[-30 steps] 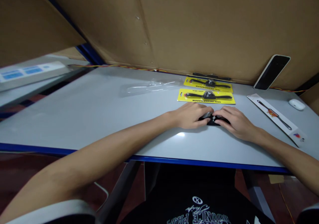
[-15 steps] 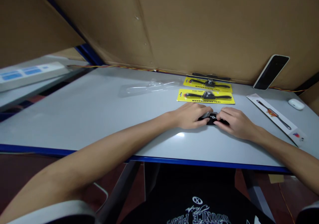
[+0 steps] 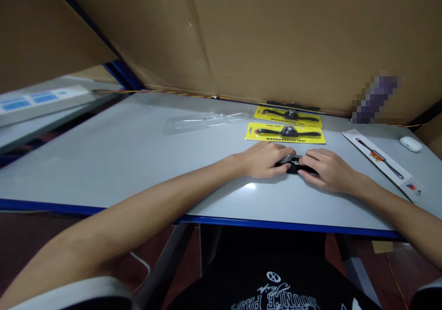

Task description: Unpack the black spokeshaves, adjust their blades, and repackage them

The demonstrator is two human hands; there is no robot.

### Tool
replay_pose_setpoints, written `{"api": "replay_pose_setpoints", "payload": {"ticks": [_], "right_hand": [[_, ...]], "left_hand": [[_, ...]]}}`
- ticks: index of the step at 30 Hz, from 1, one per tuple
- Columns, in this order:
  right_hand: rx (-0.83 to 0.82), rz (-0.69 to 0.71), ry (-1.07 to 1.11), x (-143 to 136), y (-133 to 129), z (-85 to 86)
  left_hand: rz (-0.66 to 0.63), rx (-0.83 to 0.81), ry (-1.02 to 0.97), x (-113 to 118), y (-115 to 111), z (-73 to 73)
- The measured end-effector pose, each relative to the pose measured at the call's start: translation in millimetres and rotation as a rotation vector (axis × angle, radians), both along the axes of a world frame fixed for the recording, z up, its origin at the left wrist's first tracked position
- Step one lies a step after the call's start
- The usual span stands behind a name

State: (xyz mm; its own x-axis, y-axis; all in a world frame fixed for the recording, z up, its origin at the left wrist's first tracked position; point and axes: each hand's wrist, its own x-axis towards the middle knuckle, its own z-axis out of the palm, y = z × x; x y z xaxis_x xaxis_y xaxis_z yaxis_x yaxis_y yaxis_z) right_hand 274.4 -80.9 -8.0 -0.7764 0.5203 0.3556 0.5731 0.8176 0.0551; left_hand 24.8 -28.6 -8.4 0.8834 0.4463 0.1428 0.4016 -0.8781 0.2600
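A black spokeshave [image 3: 294, 166] lies low over the grey tabletop, between my two hands. My left hand [image 3: 267, 159] is closed round its left handle, thumb toward me. On the other side my right hand [image 3: 322, 168] grips the right end, its fingers beside the bright screw in the middle. Both handles are mostly covered by fingers. Just beyond my hands lies a yellow card pack [image 3: 286, 133] holding a spokeshave under clear plastic. Behind it is a second yellow pack [image 3: 288, 116] of the same kind.
A loose black spokeshave [image 3: 293, 105] rests by the cardboard wall. Clear plastic blister covers [image 3: 210, 120] lie left of the packs. To the right are a white card with a printed spokeshave [image 3: 380, 160], a white case [image 3: 410, 144] and a pixelated upright object [image 3: 376, 99]. The table's blue edge [image 3: 241, 221] runs in front.
My right hand's fingers have shifted slightly on the spokeshave, baring a little more of its right part. My left hand stays in place.
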Motion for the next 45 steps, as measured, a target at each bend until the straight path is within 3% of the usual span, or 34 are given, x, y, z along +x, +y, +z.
{"api": "replay_pose_setpoints", "payload": {"ticks": [10, 29, 38, 45], "right_hand": [[-0.040, 0.012, -0.063, 3, -1, -2.3], [-0.051, 0.098, 0.012, 5, 1, -3.3], [-0.065, -0.066, 0.097, -4, -5, -3.3], [-0.086, -0.056, 0.163, -8, -6, -6.4]], "left_hand": [[-0.029, -0.022, -0.038, 0, 1, 1.1], [-0.011, 0.000, -0.004, 0, 0, 2.6], [-0.007, -0.024, 0.001, 0, 1, 0.5], [-0.004, -0.029, 0.000, 0, -1, 3.7]]}}
